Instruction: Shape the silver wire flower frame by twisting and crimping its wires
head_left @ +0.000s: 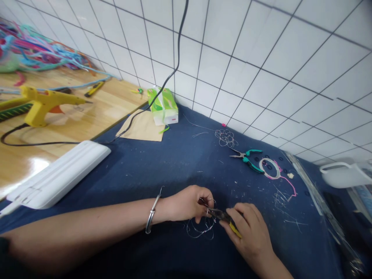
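Note:
My right hand [250, 229] is closed around the handles of dark pliers with yellow grips [235, 228]. Their jaws point left and meet the thin silver wire at the fingers of my left hand [190, 203]. That hand pinches the wire between thumb and fingertips. Loose loops of the same wire [200, 232] hang just below it, over the dark blue cloth [162, 166]. Exactly where the jaws grip the wire is too small to make out.
Teal-handled pliers [247, 159], a flower-shaped wire coil [226, 138] and a white ring with pink cord [270, 168] lie beyond my hands. Wire scraps [281, 197] are at right. Leftward are a tissue pack [165, 106], a white power bank [61, 174] and a yellow glue gun [43, 104].

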Motion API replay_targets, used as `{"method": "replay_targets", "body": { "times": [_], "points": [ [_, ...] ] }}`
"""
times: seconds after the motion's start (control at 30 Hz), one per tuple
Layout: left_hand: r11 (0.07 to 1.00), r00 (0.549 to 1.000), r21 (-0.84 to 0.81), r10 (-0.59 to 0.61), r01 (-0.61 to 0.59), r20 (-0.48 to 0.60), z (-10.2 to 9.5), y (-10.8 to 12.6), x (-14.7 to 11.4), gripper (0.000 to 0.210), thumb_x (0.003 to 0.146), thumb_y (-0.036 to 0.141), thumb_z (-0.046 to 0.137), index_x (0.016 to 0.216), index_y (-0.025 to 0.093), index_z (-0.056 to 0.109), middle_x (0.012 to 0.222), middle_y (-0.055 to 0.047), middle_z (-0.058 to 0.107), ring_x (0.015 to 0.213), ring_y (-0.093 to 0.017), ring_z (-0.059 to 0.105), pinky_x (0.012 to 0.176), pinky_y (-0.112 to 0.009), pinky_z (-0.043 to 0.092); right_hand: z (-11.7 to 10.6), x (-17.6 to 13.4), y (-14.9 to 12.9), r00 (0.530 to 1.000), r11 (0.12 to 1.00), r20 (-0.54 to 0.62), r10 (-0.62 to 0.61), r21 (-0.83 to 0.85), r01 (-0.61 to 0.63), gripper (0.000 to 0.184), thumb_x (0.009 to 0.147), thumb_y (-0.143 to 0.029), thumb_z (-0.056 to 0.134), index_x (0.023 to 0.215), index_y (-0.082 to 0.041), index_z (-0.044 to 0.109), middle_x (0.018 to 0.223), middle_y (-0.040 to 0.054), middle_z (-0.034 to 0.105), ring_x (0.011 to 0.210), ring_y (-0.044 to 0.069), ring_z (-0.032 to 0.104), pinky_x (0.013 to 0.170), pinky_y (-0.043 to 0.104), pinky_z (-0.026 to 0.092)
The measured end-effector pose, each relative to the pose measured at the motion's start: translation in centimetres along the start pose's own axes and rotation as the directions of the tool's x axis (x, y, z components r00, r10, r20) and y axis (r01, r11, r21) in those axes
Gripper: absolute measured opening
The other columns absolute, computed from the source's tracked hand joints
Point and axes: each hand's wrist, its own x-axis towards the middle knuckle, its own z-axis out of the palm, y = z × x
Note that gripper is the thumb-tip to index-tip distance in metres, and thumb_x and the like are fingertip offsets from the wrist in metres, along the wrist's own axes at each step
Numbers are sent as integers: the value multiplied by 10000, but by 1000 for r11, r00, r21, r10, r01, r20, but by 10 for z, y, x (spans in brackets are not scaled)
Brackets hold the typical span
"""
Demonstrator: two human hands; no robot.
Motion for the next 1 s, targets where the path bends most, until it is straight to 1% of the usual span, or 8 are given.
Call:
{"method": "replay_targets", "body": {
  "times": [0.17,0.33,0.53,0.7,0.87,1.0],
  "points": [
    [1000,1000,20,13,-13,8,0,-1,1,71,683,164,571,748,147,549,562,49,508,450,-56,488,444,-168,345,1,-1,0,1000,1000,-3,-4,15,4,197,769,-252,583,950,-180,554,840,60,533,752,159,513,655,302,440],
    [1000,1000,25,9,-9,10,-1,-2,0,86,688,187,578,763,153,555,583,48,516,459,-60,492,463,-179,364,0,-2,-1,1000,999,16,0,35,0,199,760,-239,599,941,-171,552,828,61,531,743,158,507,656,299,438],
    [999,1000,42,-3,2,15,-1,1,-2,87,689,190,584,765,153,563,539,53,513,452,-65,488,453,-177,344,0,-2,-2,1000,1000,28,-7,20,6,183,774,-271,585,928,-173,567,806,54,540,716,146,513,652,283,441],
    [999,1000,40,15,-15,-6,0,0,-1,75,687,182,574,753,152,556,571,47,516,457,-62,489,459,-179,366,1,-2,-1,999,999,35,-8,42,6,176,788,-294,564,912,-170,577,792,51,554,684,132,528,625,258,453],
    [993,998,115,47,-42,-47,1,-3,-1,80,698,194,552,769,159,557,591,41,525,472,-67,496,469,-180,388,0,-4,0,999,996,47,12,82,-16,183,811,-316,528,910,-173,584,781,47,570,699,131,555,620,238,468],
    [980,995,186,81,-70,-56,0,-4,-2,88,704,178,529,783,157,562,612,37,537,466,-64,497,459,-174,393,0,-5,0,998,994,57,32,105,-38,180,811,-325,528,901,-182,589,778,43,578,688,124,564,624,229,473]
  ]
}}
